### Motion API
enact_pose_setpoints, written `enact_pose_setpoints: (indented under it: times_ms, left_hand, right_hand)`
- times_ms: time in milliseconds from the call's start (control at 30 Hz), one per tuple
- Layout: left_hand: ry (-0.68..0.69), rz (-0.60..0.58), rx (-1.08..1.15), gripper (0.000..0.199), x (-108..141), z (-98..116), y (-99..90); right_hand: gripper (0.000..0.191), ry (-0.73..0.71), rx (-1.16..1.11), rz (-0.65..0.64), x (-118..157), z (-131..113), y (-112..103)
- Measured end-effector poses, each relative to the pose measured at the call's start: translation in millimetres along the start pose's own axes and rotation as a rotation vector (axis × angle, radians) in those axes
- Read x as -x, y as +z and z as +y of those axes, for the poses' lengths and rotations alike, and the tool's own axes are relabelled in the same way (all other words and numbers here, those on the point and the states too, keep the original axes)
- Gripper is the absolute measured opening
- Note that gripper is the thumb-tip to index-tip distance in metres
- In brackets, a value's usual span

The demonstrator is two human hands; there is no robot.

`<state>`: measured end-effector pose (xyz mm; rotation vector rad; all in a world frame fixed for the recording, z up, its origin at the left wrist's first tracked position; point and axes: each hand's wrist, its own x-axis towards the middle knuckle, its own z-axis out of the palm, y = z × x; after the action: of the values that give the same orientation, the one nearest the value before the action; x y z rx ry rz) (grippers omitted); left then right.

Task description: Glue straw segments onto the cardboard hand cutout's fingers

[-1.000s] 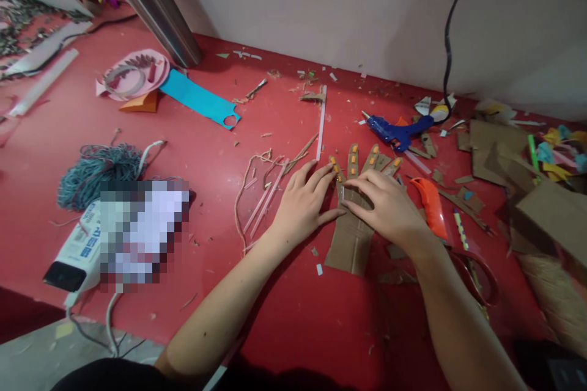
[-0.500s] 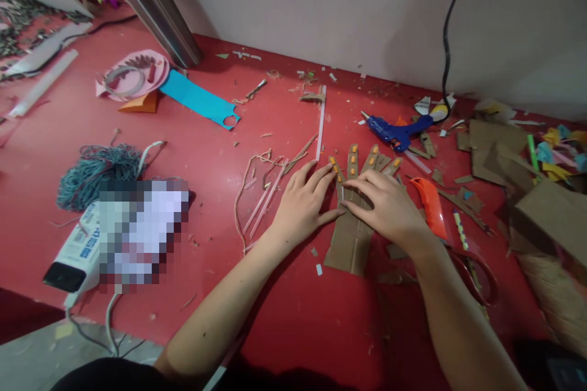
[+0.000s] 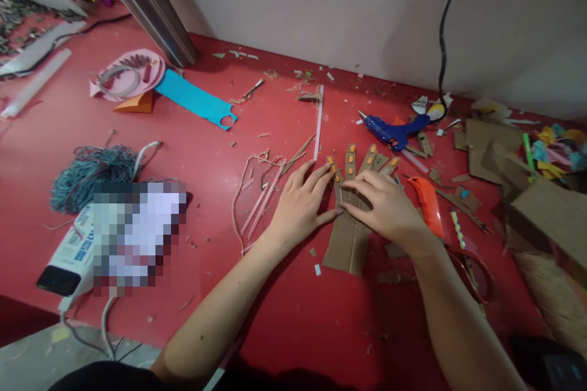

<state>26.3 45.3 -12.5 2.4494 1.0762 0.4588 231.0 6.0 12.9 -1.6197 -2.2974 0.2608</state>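
A cardboard hand cutout (image 3: 347,244) lies flat on the red table, with small orange straw pieces (image 3: 351,159) along its fingers. My left hand (image 3: 302,200) rests at its left edge, fingers stretched and thumb tip on the cardboard. Over the palm of the cutout, my right hand (image 3: 383,204) pinches a short clear straw piece (image 3: 341,194) between thumb and forefinger against the cardboard. My right hand covers the cutout's right side. Left of my left hand lie thin pink straws (image 3: 268,195) and a loop of brown string (image 3: 235,208).
A blue glue gun (image 3: 394,133) with a black cord lies behind the cutout. On the right are an orange-handled tool (image 3: 427,204), scissors (image 3: 488,278) and cardboard scraps (image 3: 490,149). Teal yarn (image 3: 89,180), a white power bank (image 3: 73,256) and a blue strip (image 3: 197,101) lie left.
The whole view shifts slightly left. Both hands stay at nearly the same places on the cutout, the right thumb and forefinger still at the clear straw piece.
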Motion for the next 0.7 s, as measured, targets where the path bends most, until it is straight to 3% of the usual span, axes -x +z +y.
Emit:
enact_pose_setpoints:
  times_ms: [700]
  left_hand:
    - [-0.001,-0.014,-0.025,0.071,-0.6,0.1,-0.9]
  right_hand:
    - [0.025,0.025,-0.031,-0.012,0.7,5.7,2.8]
